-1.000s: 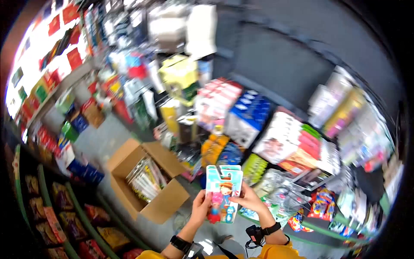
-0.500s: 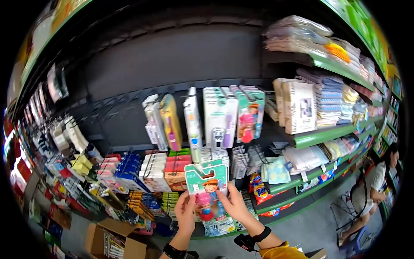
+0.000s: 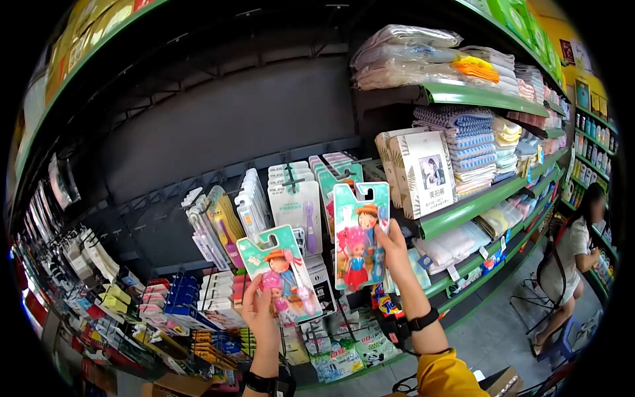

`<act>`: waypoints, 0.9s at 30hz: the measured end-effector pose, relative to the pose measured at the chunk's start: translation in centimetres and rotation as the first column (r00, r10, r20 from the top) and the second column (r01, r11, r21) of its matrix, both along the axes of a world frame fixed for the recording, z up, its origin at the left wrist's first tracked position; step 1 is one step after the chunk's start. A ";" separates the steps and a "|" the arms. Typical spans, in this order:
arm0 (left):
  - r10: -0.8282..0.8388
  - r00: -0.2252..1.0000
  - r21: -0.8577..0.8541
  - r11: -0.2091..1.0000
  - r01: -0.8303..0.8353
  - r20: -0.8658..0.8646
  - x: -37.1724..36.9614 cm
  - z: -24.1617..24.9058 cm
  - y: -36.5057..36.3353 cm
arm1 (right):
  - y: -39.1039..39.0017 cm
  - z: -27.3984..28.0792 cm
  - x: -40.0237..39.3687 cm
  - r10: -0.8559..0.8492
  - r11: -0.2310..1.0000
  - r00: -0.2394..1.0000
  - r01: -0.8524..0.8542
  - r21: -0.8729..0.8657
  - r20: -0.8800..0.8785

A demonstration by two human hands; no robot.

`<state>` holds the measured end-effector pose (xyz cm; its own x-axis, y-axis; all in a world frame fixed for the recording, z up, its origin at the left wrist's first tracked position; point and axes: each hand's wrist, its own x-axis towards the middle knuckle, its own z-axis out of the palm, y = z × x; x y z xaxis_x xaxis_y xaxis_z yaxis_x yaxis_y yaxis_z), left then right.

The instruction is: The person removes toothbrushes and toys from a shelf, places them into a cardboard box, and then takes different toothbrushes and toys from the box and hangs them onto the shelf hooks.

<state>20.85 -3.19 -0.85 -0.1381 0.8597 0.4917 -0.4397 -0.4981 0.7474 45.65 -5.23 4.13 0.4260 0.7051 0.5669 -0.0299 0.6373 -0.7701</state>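
Left hand: the person's left hand pinches the lower left edge of a flat turquoise-topped package with a pink-clad doll figure, thumb and fingers drawn together on it.
Right hand: the right hand grips the right edge of a flat turquoise-topped package with a red-skirted doll figure, thumb over the front; the fingers behind it are mostly hidden.
Two packages: both near mid-frame, slots upward, the left one tilted and a little lower, a narrow gap between them.
Hanging rack: white cards with purple toothbrushes hang just behind, at centre; similar turquoise cards show above the right-hand package. Whether that package touches them, I can't tell.
Right of centre: a white carton with a portrait photo stands beside blue-striped folded towels on a green-edged shelf.
Wrist and arm: a black band and yellow sleeve, lower right.
Right edge: a seated person in pale clothing.
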 end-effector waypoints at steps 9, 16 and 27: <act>-0.126 0.992 -0.023 0.992 0.126 -0.026 0.2 1.3 0.9 | 4.5 2.0 2.0 -0.005 0.996 0.998 0.010 -0.091 0.058; -0.182 0.981 -0.016 0.983 0.182 -0.070 2.2 -0.2 2.0 | 6.8 0.3 2.8 -0.007 0.997 0.988 0.019 -0.078 0.155; -0.217 0.973 0.002 0.976 0.218 -0.073 7.1 1.3 0.7 | 8.4 0.8 4.1 0.005 0.963 0.960 0.071 -0.258 0.281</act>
